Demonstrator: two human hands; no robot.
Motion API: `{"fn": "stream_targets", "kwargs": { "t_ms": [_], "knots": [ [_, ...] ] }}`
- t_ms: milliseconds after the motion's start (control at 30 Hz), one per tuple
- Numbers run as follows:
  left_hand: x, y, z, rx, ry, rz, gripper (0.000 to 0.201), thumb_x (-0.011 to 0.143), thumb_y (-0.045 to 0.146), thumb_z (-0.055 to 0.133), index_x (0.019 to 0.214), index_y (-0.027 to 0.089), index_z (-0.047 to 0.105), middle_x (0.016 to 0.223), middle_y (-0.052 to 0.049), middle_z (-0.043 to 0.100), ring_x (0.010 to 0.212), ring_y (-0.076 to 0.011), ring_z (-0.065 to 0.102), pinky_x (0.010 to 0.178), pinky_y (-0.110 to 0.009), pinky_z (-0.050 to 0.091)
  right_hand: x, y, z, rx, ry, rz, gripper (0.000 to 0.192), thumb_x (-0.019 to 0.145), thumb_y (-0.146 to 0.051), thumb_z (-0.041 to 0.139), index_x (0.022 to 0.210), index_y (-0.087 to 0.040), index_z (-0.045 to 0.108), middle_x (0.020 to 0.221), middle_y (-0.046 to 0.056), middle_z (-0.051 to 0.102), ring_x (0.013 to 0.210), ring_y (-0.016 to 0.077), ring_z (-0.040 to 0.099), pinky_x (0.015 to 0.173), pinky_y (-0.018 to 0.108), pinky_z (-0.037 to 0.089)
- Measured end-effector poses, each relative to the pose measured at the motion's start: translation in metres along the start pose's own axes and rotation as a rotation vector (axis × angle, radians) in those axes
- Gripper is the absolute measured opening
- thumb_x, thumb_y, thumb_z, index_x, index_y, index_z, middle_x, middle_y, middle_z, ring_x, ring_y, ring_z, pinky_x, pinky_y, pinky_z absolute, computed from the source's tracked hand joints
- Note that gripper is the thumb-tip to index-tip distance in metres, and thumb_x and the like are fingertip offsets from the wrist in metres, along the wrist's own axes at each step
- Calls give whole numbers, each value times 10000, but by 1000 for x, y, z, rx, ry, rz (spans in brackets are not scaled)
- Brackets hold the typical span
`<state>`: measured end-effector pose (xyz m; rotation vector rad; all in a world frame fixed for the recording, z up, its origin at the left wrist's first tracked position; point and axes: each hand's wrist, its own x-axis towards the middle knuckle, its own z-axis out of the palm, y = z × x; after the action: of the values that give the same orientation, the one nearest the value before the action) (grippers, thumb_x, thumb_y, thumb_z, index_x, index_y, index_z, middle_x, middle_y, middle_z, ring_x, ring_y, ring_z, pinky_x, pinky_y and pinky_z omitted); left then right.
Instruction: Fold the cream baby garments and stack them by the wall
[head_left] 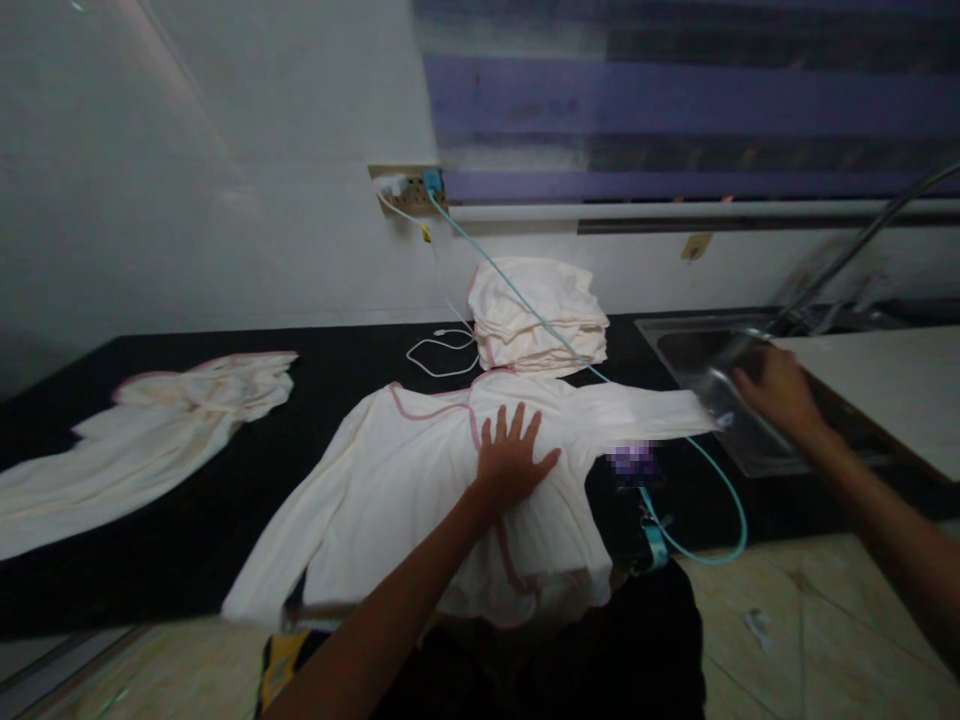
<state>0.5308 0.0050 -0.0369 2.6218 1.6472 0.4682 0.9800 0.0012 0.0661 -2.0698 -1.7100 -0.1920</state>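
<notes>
A white long-sleeved shirt (420, 450) with pink trim lies spread on the black counter (337, 350), its lower edge reaching the counter's front. My left hand (514, 460) rests flat on its chest, fingers spread. To the right, my right hand (780, 395) is curled round a shiny, grey, cup-like thing (731, 375), smeared by motion, so its kind is unclear. This thing is beside the cuff of the shirt's outstretched right-side sleeve (645, 412); whether they touch, I cannot tell.
Behind the shirt stands a pile of folded white garments (540, 310). Another white garment (180, 410) lies crumpled at left. A sink (667, 340) with a faucet (862, 245) is at right. A teal cord (739, 500) runs from the wall outlet (411, 190) across the pile and counter.
</notes>
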Motion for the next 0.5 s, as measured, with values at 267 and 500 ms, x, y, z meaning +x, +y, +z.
{"fn": "stream_targets", "kwargs": {
  "t_ms": [267,500],
  "knots": [
    [19,-19,-16,-19,-24,122,660,1014,601,395,1565,248,482,1678,-114,391,1564,-415,308,1238,-678,305,-195,-250,72,253,-154,-466,770,1030,-361,358,1696,-380,-26,1545,36,556,1400,328,550,1108,567,517],
    [-68,-45,-78,48,135,43,647,1034,484,356,1606,183,381,1633,-148,457,1576,-321,320,1275,-558,342,-199,-242,98,257,-116,-571,832,1031,-348,478,1696,-378,-21,1649,61,429,1510,365,426,1106,641,503]
  ]
}}
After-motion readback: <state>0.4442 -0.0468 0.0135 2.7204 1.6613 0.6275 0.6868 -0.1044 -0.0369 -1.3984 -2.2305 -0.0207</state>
